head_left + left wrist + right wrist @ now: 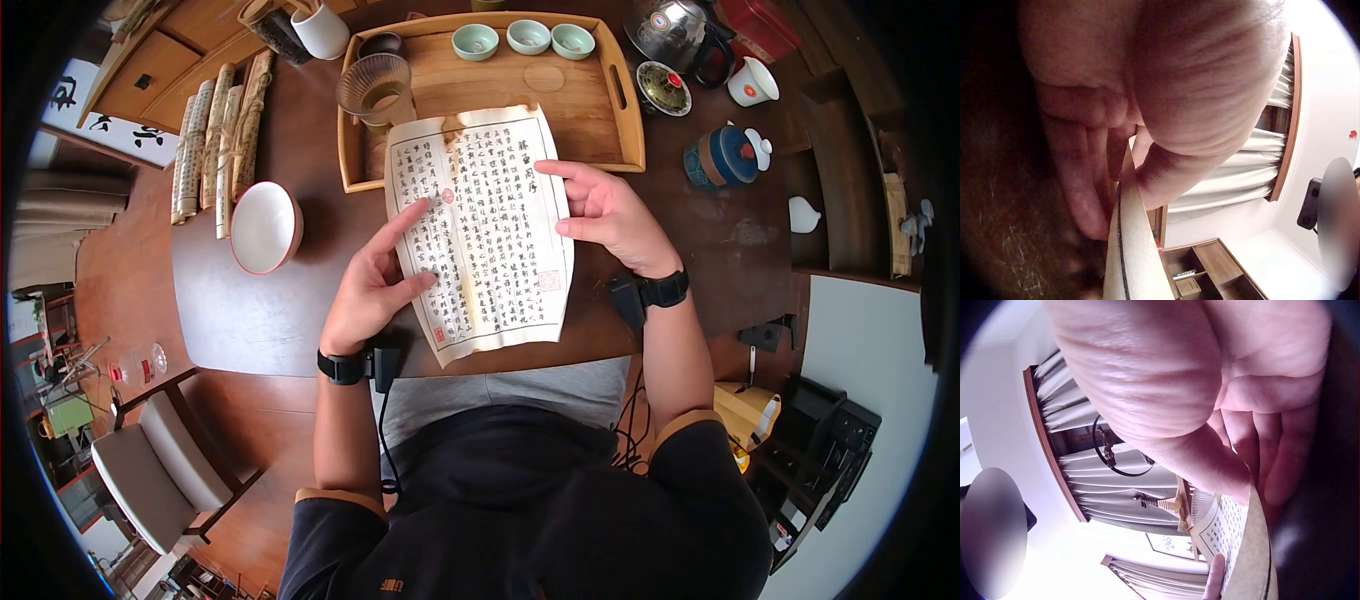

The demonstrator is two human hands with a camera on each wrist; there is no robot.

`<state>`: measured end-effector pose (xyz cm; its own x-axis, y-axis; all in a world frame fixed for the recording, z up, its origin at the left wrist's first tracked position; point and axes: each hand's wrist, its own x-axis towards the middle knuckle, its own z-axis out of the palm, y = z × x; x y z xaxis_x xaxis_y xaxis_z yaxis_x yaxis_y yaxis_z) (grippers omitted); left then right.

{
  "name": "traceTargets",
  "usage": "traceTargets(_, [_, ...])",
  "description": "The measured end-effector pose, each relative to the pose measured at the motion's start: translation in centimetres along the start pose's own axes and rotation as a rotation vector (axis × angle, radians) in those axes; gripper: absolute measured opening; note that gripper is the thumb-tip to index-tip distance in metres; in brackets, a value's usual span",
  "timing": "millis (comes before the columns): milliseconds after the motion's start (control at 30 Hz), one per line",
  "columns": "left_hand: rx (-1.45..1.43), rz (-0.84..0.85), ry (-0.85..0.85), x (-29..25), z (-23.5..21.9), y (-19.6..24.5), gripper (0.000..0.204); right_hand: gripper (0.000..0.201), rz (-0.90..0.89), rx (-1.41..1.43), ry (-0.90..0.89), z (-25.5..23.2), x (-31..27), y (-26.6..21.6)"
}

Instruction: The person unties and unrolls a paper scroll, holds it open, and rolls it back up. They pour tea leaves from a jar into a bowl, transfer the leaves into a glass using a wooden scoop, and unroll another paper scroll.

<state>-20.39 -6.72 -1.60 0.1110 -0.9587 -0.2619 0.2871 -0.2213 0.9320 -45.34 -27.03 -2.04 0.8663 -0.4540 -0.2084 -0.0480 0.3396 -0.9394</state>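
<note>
A cream sheet of paper covered in columns of handwritten characters (490, 240), with red seals and brown stains, is held up in front of the person, its sides bowed. The left hand (372, 285) pinches its left edge, thumb on the written face and other fingers mostly behind. On the opposite edge the right hand (610, 220) pinches the sheet between thumb and fingers. The left wrist view shows the paper's edge (1132, 250) running between thumb and fingers. In the right wrist view, the thumb (1210, 465) lies against the written side.
Behind the sheet, a wooden tray (630, 150) carries small green cups (475, 42) and a ribbed glass pitcher (375, 90). A white bowl (267, 227) and rolled scrolls (215, 150) lie left. On the right stand a kettle (665, 35), a lidded bowl (663, 88) and a blue pot (725, 157).
</note>
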Motion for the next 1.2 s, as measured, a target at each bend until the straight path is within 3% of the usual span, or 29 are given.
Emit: traceTargets(1200, [0.006,0.005,0.021,0.13,0.02,-0.12,0.079,0.063,-0.014,0.031,-0.007,-0.18,0.15,-0.13])
